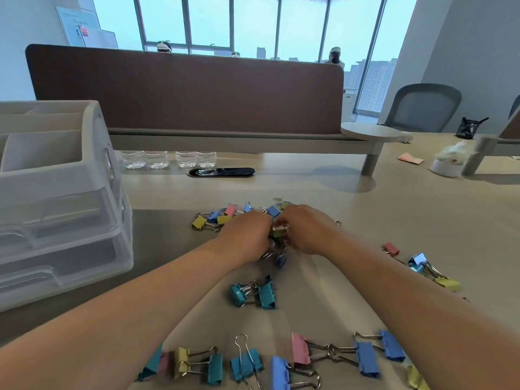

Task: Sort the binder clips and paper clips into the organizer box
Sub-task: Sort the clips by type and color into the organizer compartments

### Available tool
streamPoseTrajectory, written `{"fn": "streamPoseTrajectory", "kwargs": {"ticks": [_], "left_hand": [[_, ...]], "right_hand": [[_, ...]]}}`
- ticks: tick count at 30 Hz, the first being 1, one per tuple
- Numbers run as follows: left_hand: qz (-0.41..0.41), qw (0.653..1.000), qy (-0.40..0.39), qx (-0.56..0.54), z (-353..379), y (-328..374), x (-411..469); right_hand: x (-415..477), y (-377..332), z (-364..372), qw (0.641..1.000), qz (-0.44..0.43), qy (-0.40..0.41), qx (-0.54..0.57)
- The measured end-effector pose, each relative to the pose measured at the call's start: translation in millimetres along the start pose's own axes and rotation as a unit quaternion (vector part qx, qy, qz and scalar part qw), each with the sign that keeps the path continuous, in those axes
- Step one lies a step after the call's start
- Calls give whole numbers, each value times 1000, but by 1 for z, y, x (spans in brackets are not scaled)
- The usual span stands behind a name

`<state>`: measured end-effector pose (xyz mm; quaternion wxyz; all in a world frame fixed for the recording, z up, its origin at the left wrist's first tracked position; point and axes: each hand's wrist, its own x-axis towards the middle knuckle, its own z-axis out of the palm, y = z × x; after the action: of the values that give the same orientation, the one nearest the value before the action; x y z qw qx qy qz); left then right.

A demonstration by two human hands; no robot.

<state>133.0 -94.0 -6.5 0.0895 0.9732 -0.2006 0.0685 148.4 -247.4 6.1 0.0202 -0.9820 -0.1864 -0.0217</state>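
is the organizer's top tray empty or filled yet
Empty, as far as visible: the organizer box top compartments show bare white floors, nothing inside.

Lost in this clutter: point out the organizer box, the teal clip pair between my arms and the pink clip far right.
Organizer box (42, 182), head view, front wall.
Teal clip pair (266, 294), head view, right clip's body.
Pink clip (391, 248), head view, body.
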Motion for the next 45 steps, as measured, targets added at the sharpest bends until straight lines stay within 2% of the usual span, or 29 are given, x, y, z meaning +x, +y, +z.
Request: {"fn": "streamPoseTrajectory", "kwargs": {"ticks": [5, 12, 15, 24, 35, 41, 45], "left_hand": [[1, 1000, -13, -27, -3, -2, -5], [-24, 997, -6, -76, -17, -3, -14], [-34, 995, -8, -90, -25, 1, -20], [-30, 991, -100, -78, -35, 10, -57], [-36, 991, -119, -54, -38, 18, -91], [-24, 986, -153, -58, -43, 16, -98], [-19, 984, -166, -62, -42, 9, -89]], "right_hand": [[1, -3, 6, 999, 15, 28, 9], [0, 0, 0, 984, 59, 83, 148], [-13, 1, -11, 978, 65, 109, 164], [-68, -10, -20, 976, 49, 9, 211], [-91, -42, -2, 979, 18, -65, 193], [-94, -39, -3, 967, 38, -72, 239], [-86, -24, -2, 979, 42, -21, 197]]}}
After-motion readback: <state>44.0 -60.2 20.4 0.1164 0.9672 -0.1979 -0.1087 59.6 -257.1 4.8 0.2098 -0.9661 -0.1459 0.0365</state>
